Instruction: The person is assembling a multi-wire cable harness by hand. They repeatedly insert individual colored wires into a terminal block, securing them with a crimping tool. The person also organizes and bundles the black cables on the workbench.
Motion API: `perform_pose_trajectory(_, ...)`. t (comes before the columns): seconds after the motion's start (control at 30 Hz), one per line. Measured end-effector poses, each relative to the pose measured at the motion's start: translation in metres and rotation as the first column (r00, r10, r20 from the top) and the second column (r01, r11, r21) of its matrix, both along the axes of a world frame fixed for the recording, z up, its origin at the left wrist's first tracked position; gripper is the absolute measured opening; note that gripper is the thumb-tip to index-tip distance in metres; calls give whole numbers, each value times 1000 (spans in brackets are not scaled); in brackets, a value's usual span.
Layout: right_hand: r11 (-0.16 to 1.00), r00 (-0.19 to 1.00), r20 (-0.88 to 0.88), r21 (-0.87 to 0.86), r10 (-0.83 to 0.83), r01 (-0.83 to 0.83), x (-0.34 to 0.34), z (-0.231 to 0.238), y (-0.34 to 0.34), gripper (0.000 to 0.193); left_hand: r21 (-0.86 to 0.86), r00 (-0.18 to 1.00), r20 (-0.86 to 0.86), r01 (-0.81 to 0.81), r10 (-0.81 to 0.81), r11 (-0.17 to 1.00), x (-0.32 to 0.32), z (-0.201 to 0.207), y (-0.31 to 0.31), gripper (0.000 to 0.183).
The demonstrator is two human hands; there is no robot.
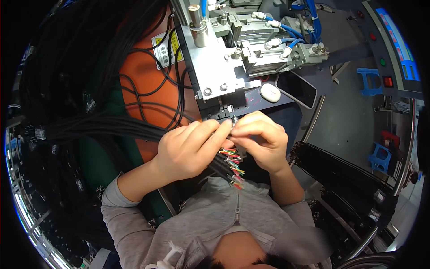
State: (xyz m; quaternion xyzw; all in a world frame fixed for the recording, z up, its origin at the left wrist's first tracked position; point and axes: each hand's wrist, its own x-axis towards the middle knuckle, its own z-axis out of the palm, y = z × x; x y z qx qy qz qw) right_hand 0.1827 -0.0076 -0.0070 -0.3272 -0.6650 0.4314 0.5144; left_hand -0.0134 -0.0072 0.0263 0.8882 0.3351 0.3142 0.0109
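Observation:
My left hand point(190, 148) is closed round a bundle of black cables point(112, 127) that runs in from the left. Below its fingers the stripped cable ends fan out in thin red, green, yellow and white wires point(233, 163). My right hand point(264, 139) pinches with thumb and forefinger right beside the left fingertips; whatever is in that pinch is too small and covered to name. Just beyond both hands is the small black fixture point(219, 113) at the front of a metal machine point(215, 67).
Blue air hoses point(291, 33) lead into the machine's cylinders. A white oval object point(270, 93) and a phone point(296, 89) lie right of the fixture. More black cables hang at the left, and another cable bundle point(340, 168) rests on a rack at right. Blue stools point(371, 82) stand beyond.

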Motion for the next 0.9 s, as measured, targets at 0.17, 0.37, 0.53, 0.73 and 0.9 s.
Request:
perform_pose_trajectory(0.17,967,931,-323,-237,-171,96,-17,1,-7,24,-105,998,56,34,-28,994,0,-9,3,26)
perform_pose_trajectory(0.37,951,954,-20,76,-298,299,-24,3,-2,16,-111,987,157,-27,44,993,0,-9,1,18)
perform_pose_trajectory(0.53,881,935,-344,-465,-90,-86,-21,5,-3,12,-91,986,160,-40,54,995,0,-12,1,15)
perform_pose_trajectory(0.73,947,952,-86,-156,-295,280,-28,4,-6,13,-106,991,115,-59,72,993,1,-10,-1,13)
perform_pose_trajectory(0.9,904,884,251,281,-394,323,-25,12,-3,18,2,997,38,-72,72,997,2,-13,-2,18)
